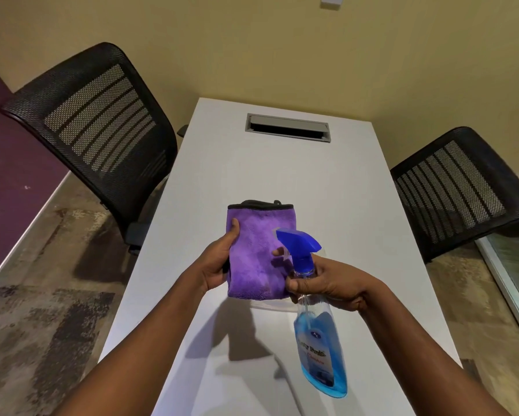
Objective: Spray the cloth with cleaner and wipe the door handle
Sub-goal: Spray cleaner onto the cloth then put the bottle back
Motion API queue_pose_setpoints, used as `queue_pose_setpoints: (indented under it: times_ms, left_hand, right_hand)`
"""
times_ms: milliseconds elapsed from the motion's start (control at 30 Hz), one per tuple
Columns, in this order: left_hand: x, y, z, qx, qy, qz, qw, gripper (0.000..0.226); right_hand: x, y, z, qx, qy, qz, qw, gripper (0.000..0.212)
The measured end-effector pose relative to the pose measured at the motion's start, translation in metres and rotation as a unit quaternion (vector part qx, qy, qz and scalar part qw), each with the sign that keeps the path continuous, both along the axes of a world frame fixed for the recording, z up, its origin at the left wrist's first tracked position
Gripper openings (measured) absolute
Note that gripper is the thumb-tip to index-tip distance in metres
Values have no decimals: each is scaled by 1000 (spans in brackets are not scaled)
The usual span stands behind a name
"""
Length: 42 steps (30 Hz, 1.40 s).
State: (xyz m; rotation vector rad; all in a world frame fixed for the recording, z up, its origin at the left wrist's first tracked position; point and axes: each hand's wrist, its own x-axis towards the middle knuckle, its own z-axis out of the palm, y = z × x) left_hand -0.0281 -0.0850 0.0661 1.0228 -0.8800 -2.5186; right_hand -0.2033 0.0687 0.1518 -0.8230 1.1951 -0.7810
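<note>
White table [282,175] runs to the beige wall [252,55], left chair [96,115] and right chair [459,187] flanking its long edges, and over its near half my left hand [219,259] clasps the purple cloth [252,250] while my right hand [327,283] grips the spray bottle [318,349].

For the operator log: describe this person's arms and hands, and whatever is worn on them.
The left arm and right arm are bare to the frame edge: no sleeves. The left hand and right hand wear no gloves. No watch, bracelet or ring shows, though some fingers are partly hidden.
</note>
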Motion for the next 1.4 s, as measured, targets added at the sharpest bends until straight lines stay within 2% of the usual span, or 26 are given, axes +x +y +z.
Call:
queue_pose_setpoints:
  times_ms: [67,233,367,433,500,767,900,1033,1200,1400]
  left_hand:
    - [0,0,0,-1,-1,-1,1000,62]
    - [0,-1,-2,9,-1,6,1000,65]
    - [-2,0,-4,13,2,17,1000,67]
    - [-4,1,-4,10,3,23,1000,65]
    - [-5,0,-4,5,2,25,1000,65]
    - [-3,-1,-6,-6,-3,4,1000,63]
    - [-1,0,-8,-4,-9,1,1000,64]
    - [-2,0,-7,-7,-16,2,1000,63]
    - [2,-2,-7,-12,-28,9,1000,62]
    - [1,1,-10,-12,-19,-10,1000,67]
  right_hand:
    - [0,0,-1,-1,10,-5,1000,50]
    - [1,2,-1,-7,10,-67,998,42]
    - [8,2,-2,-35,71,-85,993,29]
    - [12,0,-3,-35,97,-91,990,43]
    - [14,-2,-5,-22,110,-104,988,54]
    - [16,-5,-8,76,83,-119,987,42]
    - [21,-6,-7,89,80,-77,990,38]
    - [21,-5,-3,80,62,-73,992,47]
    - [12,1,-3,119,76,-49,989,52]
    - [-3,-5,-3,146,107,-79,980,33]
